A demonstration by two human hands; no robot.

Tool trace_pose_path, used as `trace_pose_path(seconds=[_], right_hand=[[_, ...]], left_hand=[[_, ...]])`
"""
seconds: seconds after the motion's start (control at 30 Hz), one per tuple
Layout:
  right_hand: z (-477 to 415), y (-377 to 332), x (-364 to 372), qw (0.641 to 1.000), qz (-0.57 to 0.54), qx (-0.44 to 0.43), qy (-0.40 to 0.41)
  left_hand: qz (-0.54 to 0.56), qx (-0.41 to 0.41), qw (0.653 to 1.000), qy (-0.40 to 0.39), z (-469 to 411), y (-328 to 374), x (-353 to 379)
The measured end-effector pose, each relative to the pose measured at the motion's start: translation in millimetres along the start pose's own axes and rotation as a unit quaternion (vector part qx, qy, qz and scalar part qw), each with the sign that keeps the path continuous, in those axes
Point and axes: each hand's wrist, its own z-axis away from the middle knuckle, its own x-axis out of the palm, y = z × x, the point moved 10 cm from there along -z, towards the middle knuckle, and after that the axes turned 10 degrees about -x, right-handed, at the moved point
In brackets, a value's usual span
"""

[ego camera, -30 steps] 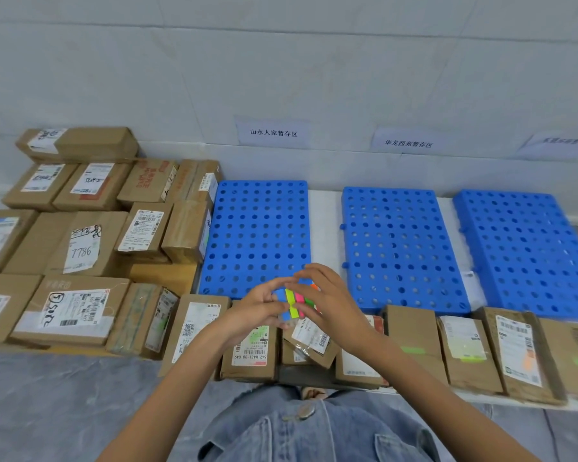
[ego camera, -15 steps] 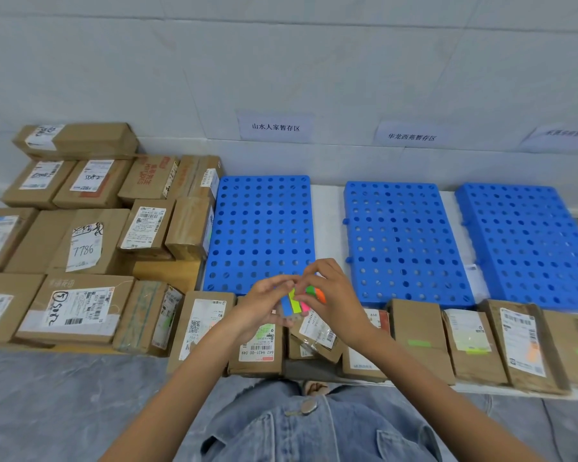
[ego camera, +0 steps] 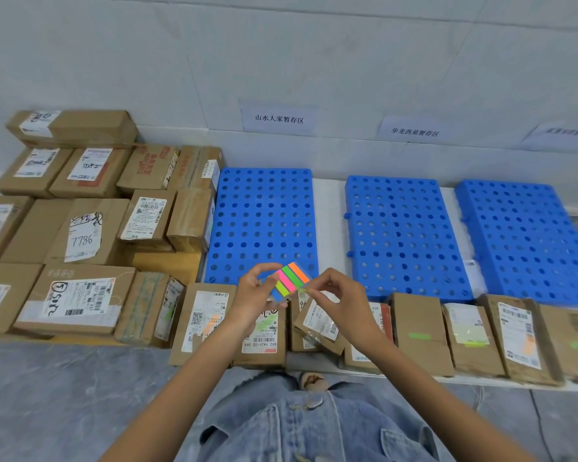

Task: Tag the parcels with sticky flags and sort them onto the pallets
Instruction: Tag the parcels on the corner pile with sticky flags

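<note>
My left hand (ego camera: 251, 295) grips a pad of sticky flags (ego camera: 289, 279) striped orange, green, pink, yellow-green and blue, held above the front row of parcels. My right hand (ego camera: 339, 301) pinches at the pad's right edge with thumb and forefinger. Below the hands a row of brown parcels (ego camera: 416, 331) lies along the front of the white table, several bearing green or orange flags. Three blue perforated pallets, the left pallet (ego camera: 262, 221), the middle pallet (ego camera: 397, 231) and the right pallet (ego camera: 521, 238), lie behind the row with nothing on them.
A stack of brown cardboard parcels (ego camera: 80, 235) fills the left side. Paper signs (ego camera: 279, 119) hang on the white wall above the pallets. Grey floor and my denim clothing (ego camera: 314, 428) are at the bottom.
The pad has turned so its coloured stripes face up more fully. Both hands have stayed together over the front parcels, and the camera has tilted slightly.
</note>
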Motion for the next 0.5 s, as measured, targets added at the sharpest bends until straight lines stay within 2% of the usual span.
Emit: trace_pose_path(seconds=[0.1, 0.2, 0.33, 0.5], right_hand=[[4, 13, -7, 0.997, -0.025, 0.049, 0.052], [12, 38, -17, 0.993, 0.033, 0.083, 0.079], [32, 85, -17, 0.978, 0.134, 0.150, 0.048], [35, 101, -3, 0.970, 0.208, 0.126, 0.003]], left_hand=[[0.004, 0.006, 0.999, 0.033, -7, -8, -14], [-0.051, 0.006, 0.995, 0.086, -21, -30, -38], [-0.209, -0.018, 0.969, 0.128, -34, -72, -57], [-0.339, 0.003, 0.934, 0.114, -40, -94, -49]])
